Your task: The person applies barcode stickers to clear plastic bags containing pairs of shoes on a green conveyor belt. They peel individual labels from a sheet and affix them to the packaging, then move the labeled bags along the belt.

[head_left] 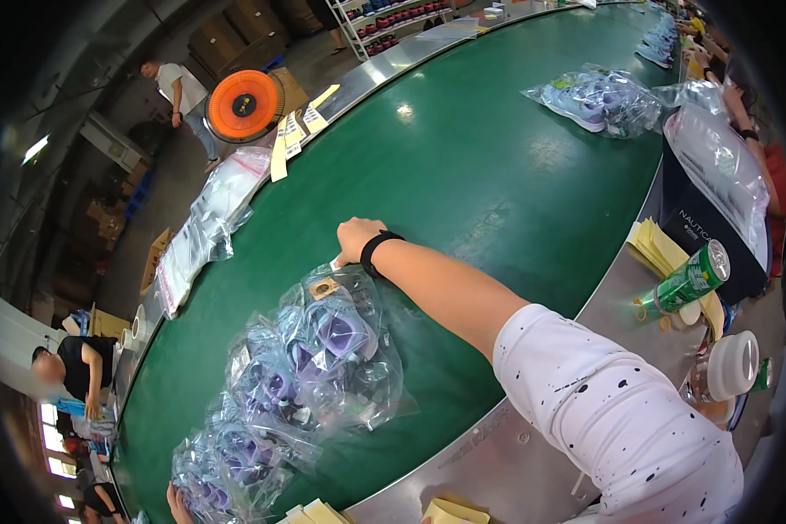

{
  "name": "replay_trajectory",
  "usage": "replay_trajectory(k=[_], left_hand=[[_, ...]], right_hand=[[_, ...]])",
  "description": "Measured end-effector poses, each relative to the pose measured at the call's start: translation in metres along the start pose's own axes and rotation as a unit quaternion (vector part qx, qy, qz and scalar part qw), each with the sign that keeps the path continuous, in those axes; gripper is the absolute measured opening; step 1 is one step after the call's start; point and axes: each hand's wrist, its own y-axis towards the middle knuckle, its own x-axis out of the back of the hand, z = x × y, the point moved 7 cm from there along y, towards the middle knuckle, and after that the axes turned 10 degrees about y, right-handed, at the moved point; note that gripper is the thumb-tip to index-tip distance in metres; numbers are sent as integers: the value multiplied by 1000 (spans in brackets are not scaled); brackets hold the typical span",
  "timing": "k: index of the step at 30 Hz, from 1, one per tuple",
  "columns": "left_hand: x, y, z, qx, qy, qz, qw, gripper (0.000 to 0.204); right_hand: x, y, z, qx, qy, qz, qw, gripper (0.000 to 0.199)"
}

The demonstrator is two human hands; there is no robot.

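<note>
Several clear plastic bags with light blue and lavender sneakers [301, 358] lie in a slanting row on the green conveyor belt [463, 218]. At the row's far end, my right hand [358, 240] is closed, its fingers curled at the edge of the last bag. That bag holds a brown paper tag [324, 288]. A black band circles my right wrist, and a white sleeve with black specks covers the upper arm. At the near left end of the row, a few stretched fingers of my left hand [177, 505] rest against the bags; the rest of it is out of view.
Another bagged pair of sneakers [594, 100] lies farther up the belt. Flat plastic bags [210, 218] and paper strips [288, 144] line the far edge. On the near metal edge stand a green can [694, 275], yellow papers [659, 249] and a lidded jar [729, 367]. Co-workers stand along both sides.
</note>
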Motion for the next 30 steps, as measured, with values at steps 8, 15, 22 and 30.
replay_trajectory(k=[8, 15, 22, 30], left_hand=[[-3, -4, -15, -14, -54, -14, 998, 38], [41, -2, 7, -20, -30, -1, 999, 39], [68, -2, -4, -39, -82, 55, 994, 37], [60, -11, -24, -47, -90, 37, 994, 36]], right_hand=[[143, -29, -157, -128, -34, -241, 961, 22], [292, -152, -271, -260, -227, -418, 840, 30], [284, -187, -298, -187, -407, -312, 838, 17], [290, -170, -310, -304, -334, -221, 864, 22]])
